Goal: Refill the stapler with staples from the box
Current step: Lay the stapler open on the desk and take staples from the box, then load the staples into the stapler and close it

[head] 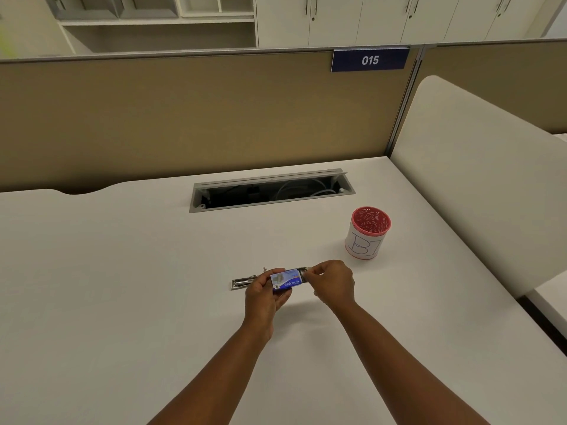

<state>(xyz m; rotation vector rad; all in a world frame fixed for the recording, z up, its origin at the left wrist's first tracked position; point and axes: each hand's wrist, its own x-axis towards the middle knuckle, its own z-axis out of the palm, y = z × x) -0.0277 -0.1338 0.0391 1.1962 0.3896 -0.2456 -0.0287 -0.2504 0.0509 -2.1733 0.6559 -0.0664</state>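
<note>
I hold the staple box (285, 279) over the desk with both hands.

My left hand (264, 297) grips the blue box, thumb on top and fingers curled under it. My right hand (333, 285) pinches the right end of the box with fingertips pressed together; what is between them I cannot tell. Just behind my left fingers the metal stapler (244, 282) lies on the white desk (122, 286). Farther beyond my right fingers a red pen cup (366, 237) stands upright, and behind it the open cable tray (271, 191).

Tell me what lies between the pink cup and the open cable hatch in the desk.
Nothing: in the head view, only bare desk separates the pink cup from the cable hatch.
</note>
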